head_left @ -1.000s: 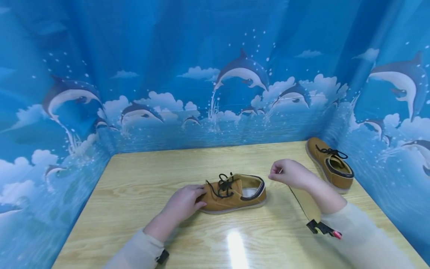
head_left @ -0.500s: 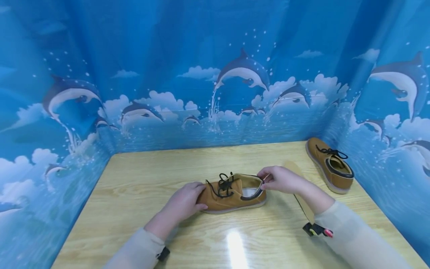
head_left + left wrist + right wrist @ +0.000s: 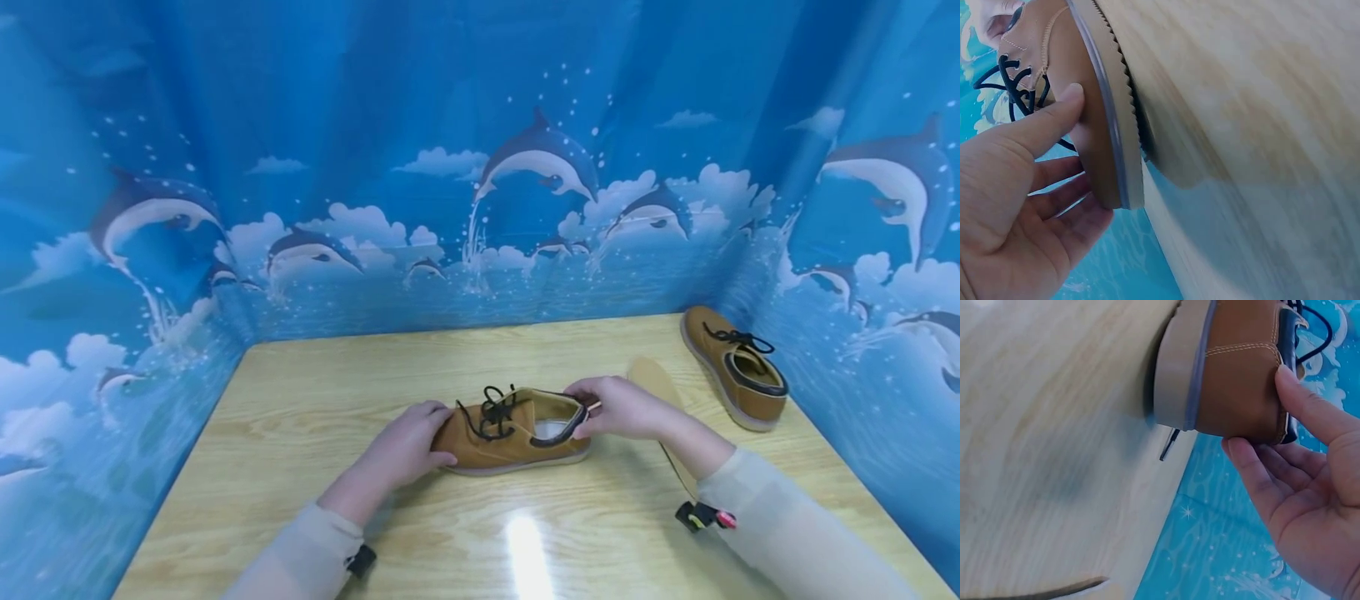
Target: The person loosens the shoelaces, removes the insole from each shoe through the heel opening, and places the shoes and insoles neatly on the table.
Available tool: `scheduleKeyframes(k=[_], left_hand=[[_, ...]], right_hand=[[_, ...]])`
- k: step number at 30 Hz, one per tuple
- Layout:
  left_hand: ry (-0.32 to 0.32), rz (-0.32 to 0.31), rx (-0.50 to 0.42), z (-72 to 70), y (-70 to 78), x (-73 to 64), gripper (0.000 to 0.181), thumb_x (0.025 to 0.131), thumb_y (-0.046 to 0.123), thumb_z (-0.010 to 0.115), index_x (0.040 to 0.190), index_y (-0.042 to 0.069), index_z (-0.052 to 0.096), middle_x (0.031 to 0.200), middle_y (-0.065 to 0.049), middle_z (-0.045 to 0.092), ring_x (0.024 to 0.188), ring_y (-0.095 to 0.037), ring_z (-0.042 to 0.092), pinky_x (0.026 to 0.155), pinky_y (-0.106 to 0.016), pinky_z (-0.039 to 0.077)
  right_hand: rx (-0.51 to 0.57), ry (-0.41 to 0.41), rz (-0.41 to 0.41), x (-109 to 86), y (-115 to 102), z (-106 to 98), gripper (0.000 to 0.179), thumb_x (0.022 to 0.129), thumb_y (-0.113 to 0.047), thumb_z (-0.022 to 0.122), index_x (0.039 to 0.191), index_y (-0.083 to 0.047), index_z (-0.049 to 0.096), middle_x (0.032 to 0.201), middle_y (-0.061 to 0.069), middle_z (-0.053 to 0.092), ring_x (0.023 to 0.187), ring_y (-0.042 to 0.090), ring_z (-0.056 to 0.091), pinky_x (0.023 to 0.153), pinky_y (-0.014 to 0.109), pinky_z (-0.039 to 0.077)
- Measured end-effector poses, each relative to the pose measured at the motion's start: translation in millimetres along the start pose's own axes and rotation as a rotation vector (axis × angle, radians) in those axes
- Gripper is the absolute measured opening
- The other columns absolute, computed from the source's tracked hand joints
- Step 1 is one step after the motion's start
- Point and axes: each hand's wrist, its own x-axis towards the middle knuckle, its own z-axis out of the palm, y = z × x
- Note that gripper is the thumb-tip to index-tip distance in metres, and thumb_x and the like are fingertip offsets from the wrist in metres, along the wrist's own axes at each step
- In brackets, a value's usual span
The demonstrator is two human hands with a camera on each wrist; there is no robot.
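Blue sheeting printed with leaping dolphins [image 3: 420, 108] ran along the back and both sides of a wood-grain table [image 3: 322, 383], and somebody's two bare hands were on a shoe. Fingers first: the left hand [image 3: 401, 442] gripped the toe, thumb pressed on the near side of the upper and fingers curled round the tip. At the other end, the right hand [image 3: 626, 407] pinched the heel — thumb at the dark collar, fingertips against the back of it.

Between them, the brown shoe [image 3: 483, 443] sat upright on the tabletop, toe pointing left, with a pale patch showing inside the opening. Its black laces [image 3: 495, 421] were tied up top with loops sticking out every which way.

Bit further out, a flat tan insole-shaped piece [image 3: 651, 379] lay on the table, partly hidden behind the right forearm. Past that, a matching shoe [image 3: 722, 358] stood in the far right corner, near the sheeting, heel angled toward the person. Both sleeves [image 3: 303, 550] were pale, and small black gadgets [image 3: 362, 561] showed at the cuffs — couldn't tell what they were.
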Motion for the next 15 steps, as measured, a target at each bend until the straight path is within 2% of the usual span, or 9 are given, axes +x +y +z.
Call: scheduleKeyframes(k=[7, 15], left_hand=[[0.005, -0.024, -0.022, -5.4, -10.7, 1.3, 0.067, 0.087, 0.022, 0.079, 0.142, -0.004, 0.051, 0.144, -0.021, 0.050, 0.134, -0.038, 0.046, 0.114, -0.049, 0.039], [0.008, -0.032, -0.022, -11.1, -24.5, 5.1, 0.062, 0.089, 0.008, 0.074, 0.142, -0.008, 0.047, 0.147, -0.028, 0.044, 0.136, -0.043, 0.042, 0.115, -0.052, 0.035]], right_hand=[[-0.063, 0.047, 0.017, 5.1, -8.3, 15.4, 0.058, 0.078, -0.022, 0.087, 0.125, 0.004, 0.063, 0.105, 0.007, 0.072, 0.093, 0.017, 0.069, 0.077, 0.026, 0.060], [-0.132, 0.133, 0.071, 12.3, -29.3, 36.3, 0.058, 0.075, -0.027, 0.089, 0.122, 0.000, 0.066, 0.092, -0.002, 0.072, 0.079, 0.008, 0.066, 0.073, 0.029, 0.058]])
